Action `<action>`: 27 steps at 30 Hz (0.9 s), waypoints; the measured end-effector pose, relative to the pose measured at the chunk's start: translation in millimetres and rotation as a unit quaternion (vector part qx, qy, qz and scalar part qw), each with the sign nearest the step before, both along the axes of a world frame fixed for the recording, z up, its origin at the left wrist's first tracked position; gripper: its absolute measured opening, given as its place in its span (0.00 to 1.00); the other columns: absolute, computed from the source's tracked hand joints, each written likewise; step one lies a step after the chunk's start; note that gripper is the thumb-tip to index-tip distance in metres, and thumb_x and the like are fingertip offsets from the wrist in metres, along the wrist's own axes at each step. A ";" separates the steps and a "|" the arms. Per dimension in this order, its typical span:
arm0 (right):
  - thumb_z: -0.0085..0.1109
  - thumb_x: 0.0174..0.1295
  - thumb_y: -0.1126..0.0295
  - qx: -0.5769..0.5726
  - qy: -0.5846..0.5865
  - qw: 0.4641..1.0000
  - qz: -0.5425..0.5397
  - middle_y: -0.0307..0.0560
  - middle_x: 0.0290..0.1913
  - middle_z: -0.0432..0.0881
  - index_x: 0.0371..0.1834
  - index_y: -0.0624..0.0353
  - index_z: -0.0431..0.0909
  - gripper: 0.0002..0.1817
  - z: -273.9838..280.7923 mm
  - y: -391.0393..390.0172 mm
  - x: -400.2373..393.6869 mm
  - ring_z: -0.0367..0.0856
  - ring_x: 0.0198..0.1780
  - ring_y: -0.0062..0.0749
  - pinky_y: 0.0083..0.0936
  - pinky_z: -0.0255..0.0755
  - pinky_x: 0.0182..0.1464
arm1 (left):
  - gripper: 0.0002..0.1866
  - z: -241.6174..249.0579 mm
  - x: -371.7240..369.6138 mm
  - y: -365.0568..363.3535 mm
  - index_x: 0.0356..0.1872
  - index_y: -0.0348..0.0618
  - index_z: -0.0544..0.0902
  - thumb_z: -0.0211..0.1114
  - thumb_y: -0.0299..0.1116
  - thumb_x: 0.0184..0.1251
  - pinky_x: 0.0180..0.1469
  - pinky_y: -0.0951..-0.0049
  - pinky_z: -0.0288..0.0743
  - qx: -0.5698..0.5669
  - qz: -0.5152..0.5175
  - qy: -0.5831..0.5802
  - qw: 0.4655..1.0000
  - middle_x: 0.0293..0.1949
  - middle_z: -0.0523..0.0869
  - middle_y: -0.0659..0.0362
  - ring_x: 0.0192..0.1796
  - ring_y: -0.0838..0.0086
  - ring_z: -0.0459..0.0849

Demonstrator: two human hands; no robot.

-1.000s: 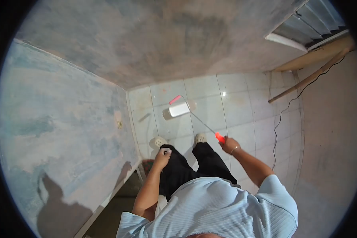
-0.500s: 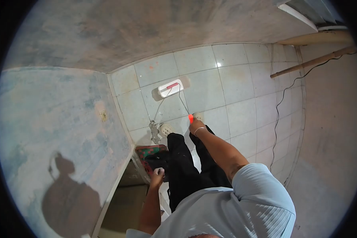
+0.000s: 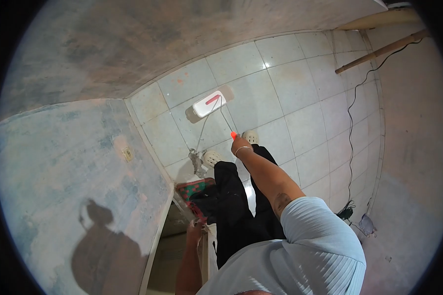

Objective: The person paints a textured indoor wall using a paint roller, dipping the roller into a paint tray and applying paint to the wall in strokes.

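A paint roller with a bent wire frame has its orange handle (image 3: pixel 234 135) in my right hand (image 3: pixel 241 144), the fingers wrapped round it. Its red roller (image 3: pixel 212 100) lies in a white tray (image 3: pixel 201 109) on the tiled floor, beyond my shoes. Low on the left, my left hand (image 3: pixel 197 227) hangs beside the doorway, near a red and green mat; its fingers are blurred and dim, and I cannot make out whether it holds anything.
A wooden pole (image 3: pixel 379 53) leans at the upper right, with a black cable (image 3: pixel 351 128) running down the floor beside the wall. A grey patch (image 3: pixel 197 162) lies near my left shoe (image 3: pixel 212 158). A socket (image 3: pixel 127 154) is on the left wall.
The view has turned and shifted a little. My left hand has moved down towards the doorway edge. My right hand still grips the roller handle, and the roller stays in the tray.
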State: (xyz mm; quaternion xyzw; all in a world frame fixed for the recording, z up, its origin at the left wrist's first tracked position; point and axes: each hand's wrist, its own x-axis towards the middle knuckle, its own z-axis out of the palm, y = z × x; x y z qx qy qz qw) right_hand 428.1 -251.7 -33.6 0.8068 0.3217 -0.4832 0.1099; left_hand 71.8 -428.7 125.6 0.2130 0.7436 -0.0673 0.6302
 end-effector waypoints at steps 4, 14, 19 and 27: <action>0.41 0.65 0.71 -0.019 0.009 1.000 0.004 0.64 0.52 0.80 0.62 0.66 0.65 0.22 3.3 -5.4 5.9 0.79 0.56 0.51 0.41 0.74 0.56 | 0.18 -10.7 -3.3 5.1 0.52 0.35 0.78 0.58 0.38 0.70 0.48 0.69 0.75 0.023 -0.037 -0.008 0.999 0.46 0.83 0.52 0.45 0.69 0.83; 0.50 0.57 0.74 -0.045 0.036 0.984 0.169 0.59 0.51 0.82 0.55 0.63 0.77 0.20 35.9 30.7 28.6 0.82 0.52 0.50 0.38 0.76 0.50 | 0.17 -8.6 4.5 11.9 0.51 0.35 0.79 0.58 0.38 0.70 0.53 0.69 0.72 0.080 -0.076 0.001 0.994 0.47 0.83 0.53 0.49 0.68 0.81; 0.53 0.57 0.74 -0.098 0.052 0.961 0.253 0.53 0.54 0.82 0.46 0.59 0.84 0.16 52.0 81.1 36.6 0.81 0.55 0.46 0.37 0.76 0.52 | 0.19 1.0 9.7 14.4 0.53 0.33 0.77 0.57 0.39 0.70 0.48 0.70 0.76 0.046 -0.020 -0.032 0.998 0.44 0.83 0.52 0.45 0.69 0.83; 0.53 0.46 0.79 -0.114 0.064 0.925 0.357 0.57 0.41 0.84 0.37 0.65 0.85 0.15 30.3 126.1 37.9 0.85 0.42 0.43 0.42 0.77 0.42 | 0.20 -2.3 13.2 15.6 0.54 0.32 0.75 0.58 0.38 0.69 0.44 0.71 0.77 0.041 -0.001 -0.020 0.999 0.42 0.83 0.50 0.41 0.71 0.84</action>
